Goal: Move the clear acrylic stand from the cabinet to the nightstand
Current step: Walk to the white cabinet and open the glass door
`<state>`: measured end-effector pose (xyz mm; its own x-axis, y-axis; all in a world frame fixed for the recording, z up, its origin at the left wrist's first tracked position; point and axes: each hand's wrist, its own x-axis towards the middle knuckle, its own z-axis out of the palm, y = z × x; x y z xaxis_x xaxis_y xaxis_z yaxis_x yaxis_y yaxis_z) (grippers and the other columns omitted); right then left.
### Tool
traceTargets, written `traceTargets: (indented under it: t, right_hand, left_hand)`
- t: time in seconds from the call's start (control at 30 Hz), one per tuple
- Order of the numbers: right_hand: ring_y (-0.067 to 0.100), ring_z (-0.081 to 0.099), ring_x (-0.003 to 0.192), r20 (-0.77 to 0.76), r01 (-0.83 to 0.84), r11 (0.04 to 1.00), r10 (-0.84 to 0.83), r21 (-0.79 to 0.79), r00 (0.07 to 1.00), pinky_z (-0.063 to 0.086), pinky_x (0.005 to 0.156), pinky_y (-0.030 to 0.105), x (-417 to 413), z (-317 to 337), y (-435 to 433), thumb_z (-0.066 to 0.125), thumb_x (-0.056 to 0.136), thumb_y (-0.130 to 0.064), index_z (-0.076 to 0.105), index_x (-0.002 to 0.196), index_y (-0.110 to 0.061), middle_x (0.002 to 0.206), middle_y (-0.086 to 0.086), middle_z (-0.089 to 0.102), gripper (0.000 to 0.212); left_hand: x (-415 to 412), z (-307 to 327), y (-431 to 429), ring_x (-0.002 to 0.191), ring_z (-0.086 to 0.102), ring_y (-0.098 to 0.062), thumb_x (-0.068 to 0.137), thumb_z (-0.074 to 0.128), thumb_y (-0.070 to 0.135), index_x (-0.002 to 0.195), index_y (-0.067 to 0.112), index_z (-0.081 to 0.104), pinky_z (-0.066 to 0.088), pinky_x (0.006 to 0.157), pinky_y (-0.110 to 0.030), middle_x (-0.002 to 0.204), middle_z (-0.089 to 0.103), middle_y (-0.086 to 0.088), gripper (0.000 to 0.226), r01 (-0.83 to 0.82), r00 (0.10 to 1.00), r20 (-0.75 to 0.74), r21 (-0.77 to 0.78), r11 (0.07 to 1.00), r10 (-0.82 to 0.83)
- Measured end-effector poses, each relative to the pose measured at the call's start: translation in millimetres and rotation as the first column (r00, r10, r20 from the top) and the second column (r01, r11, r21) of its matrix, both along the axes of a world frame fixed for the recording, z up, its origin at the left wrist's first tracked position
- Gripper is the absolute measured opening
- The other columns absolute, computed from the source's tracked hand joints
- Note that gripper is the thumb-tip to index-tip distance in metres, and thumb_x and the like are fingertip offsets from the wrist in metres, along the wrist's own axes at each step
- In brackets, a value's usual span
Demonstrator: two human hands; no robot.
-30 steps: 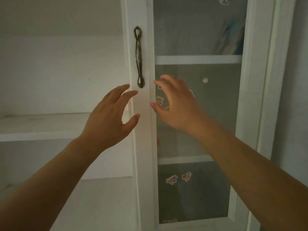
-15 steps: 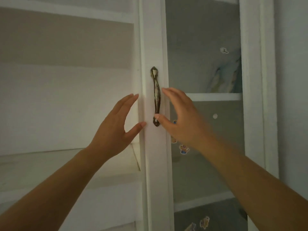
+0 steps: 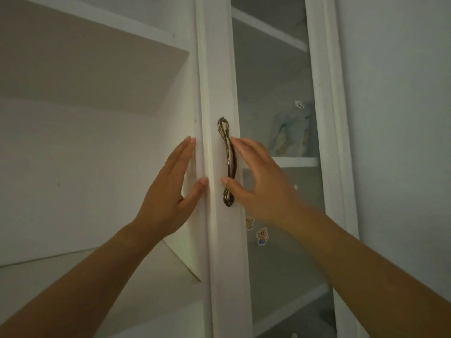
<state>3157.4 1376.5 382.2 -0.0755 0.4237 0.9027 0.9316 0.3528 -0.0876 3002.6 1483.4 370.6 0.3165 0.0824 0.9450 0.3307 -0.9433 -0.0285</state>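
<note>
A white cabinet door [image 3: 224, 69] with a glass pane fills the middle of the head view. Its bronze handle [image 3: 229, 162] runs upright on the frame. My right hand [image 3: 258, 181] is spread around the handle, fingers above and thumb below, with no firm grip showing. My left hand [image 3: 170, 191] is flat and open against the door's left edge. Behind the glass on an upper shelf stands a pale, partly see-through object with blue and yellow tints [image 3: 292, 132]; I cannot tell whether it is the acrylic stand. No nightstand shows.
Open white shelves [image 3: 73, 262] lie to the left of the door. Small cartoon stickers [image 3: 262, 236] dot the glass. A plain wall [image 3: 402, 118] rises to the right of the cabinet frame.
The view has tilted upward. Both hands have risen and closed in on the door: the right now brackets the handle, the left touches the door's edge.
</note>
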Motion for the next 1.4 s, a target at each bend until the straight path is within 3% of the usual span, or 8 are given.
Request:
traceTargets:
  t: [0.23, 0.4, 0.57, 0.73, 0.87, 0.97, 1.1, 1.4]
  right_hand:
    - [0.006, 0.028, 0.130, 0.008, 0.038, 0.999, -0.038, 0.022, 0.999, 0.022, 0.104, 0.020, -0.7, 2.7, 0.6, 0.060, 0.086, -0.036, 0.026, 0.143, -0.023, 0.145, -0.007, 0.029, 0.068]
    - [-0.001, 0.040, 0.100, -0.036, -0.022, 0.995, 0.026, 0.102, 0.999, 0.045, 0.090, 0.023, -4.6, 2.2, 8.6, 0.061, 0.085, -0.034, 0.033, 0.140, -0.021, 0.116, -0.008, 0.040, 0.063]
    - [0.002, 0.045, 0.096, -0.073, -0.068, 0.987, 0.079, 0.144, 0.994, 0.049, 0.089, 0.029, -7.0, -1.9, 15.8, 0.059, 0.087, -0.030, 0.030, 0.142, -0.019, 0.109, -0.008, 0.041, 0.063]
    - [0.004, 0.048, 0.094, -0.128, -0.007, 0.987, 0.028, 0.160, 0.991, 0.045, 0.084, 0.015, -17.1, -2.5, 15.7, 0.061, 0.087, -0.023, 0.031, 0.142, -0.019, 0.111, -0.012, 0.039, 0.063]
    - [0.011, 0.054, 0.086, -0.232, 0.021, 0.989, 0.013, 0.145, 0.973, 0.050, 0.081, 0.019, -26.8, -2.1, 12.0, 0.064, 0.085, -0.015, 0.036, 0.140, -0.022, 0.102, -0.007, 0.046, 0.063]
    - [0.003, 0.054, 0.085, -0.299, 0.039, 0.990, 0.003, 0.135, 0.954, 0.050, 0.076, 0.012, -33.0, -3.7, 9.0, 0.065, 0.084, -0.014, 0.038, 0.138, -0.026, 0.093, -0.014, 0.044, 0.061]
    - [-0.002, 0.052, 0.078, -0.376, 0.079, 0.989, -0.027, 0.123, 0.926, 0.046, 0.070, 0.003, -41.1, -3.2, 3.9, 0.064, 0.085, -0.011, 0.040, 0.137, -0.028, 0.092, -0.013, 0.044, 0.060]
    - [0.008, 0.056, 0.083, -0.456, 0.167, 0.982, -0.109, 0.089, 0.883, 0.047, 0.073, 0.011, -50.7, -0.5, -1.9, 0.063, 0.085, -0.014, 0.042, 0.134, -0.031, 0.109, 0.002, 0.056, 0.056]
  left_hand:
    - [5.4, -16.8, 18.1, 0.141, 0.008, -0.004, 0.093, 0.035, 0.038, 0.146, 0.023, 0.012, 0.009, 0.112, -0.016, 0.155, 0.009, 0.009, 0.060, 0.160, 0.987, -0.018, 0.008, 0.987, -0.160]
    - [10.1, -19.9, 19.5, 0.141, 0.009, -0.003, 0.092, 0.034, 0.040, 0.146, 0.029, 0.012, 0.010, 0.111, -0.015, 0.155, 0.009, 0.014, 0.059, 0.205, 0.978, 0.027, -0.014, 0.979, -0.205]
    - [12.4, -20.7, 19.4, 0.140, 0.009, -0.001, 0.092, 0.035, 0.040, 0.145, 0.033, 0.011, 0.011, 0.111, -0.016, 0.155, 0.009, 0.017, 0.059, 0.244, 0.969, 0.040, -0.042, 0.969, -0.243]
    - [11.7, -20.8, 19.6, 0.141, 0.008, -0.002, 0.093, 0.033, 0.039, 0.146, 0.028, 0.012, 0.010, 0.114, -0.021, 0.156, 0.009, 0.012, 0.058, 0.260, 0.965, 0.033, -0.051, 0.964, -0.259]
    - [12.8, -22.1, 19.6, 0.141, 0.006, -0.002, 0.093, 0.032, 0.038, 0.146, 0.028, 0.011, 0.009, 0.115, -0.023, 0.156, 0.007, 0.012, 0.057, 0.312, 0.950, 0.046, -0.065, 0.948, -0.310]
    - [10.4, -21.5, 20.6, 0.141, 0.004, -0.001, 0.093, 0.031, 0.041, 0.145, 0.030, 0.010, 0.009, 0.115, -0.025, 0.156, 0.005, 0.012, 0.058, 0.327, 0.945, 0.031, -0.073, 0.942, -0.326]
    - [10.7, -21.2, 20.7, 0.141, 0.001, -0.002, 0.093, 0.029, 0.043, 0.145, 0.032, 0.008, 0.008, 0.115, -0.029, 0.156, 0.003, 0.012, 0.058, 0.349, 0.937, 0.038, -0.080, 0.934, -0.347]
    - [8.2, -20.2, 19.9, 0.141, -0.004, -0.004, 0.092, 0.029, 0.040, 0.143, 0.032, 0.007, 0.002, 0.114, -0.027, 0.153, -0.001, 0.015, 0.057, 0.415, 0.910, 0.051, -0.148, 0.898, -0.412]
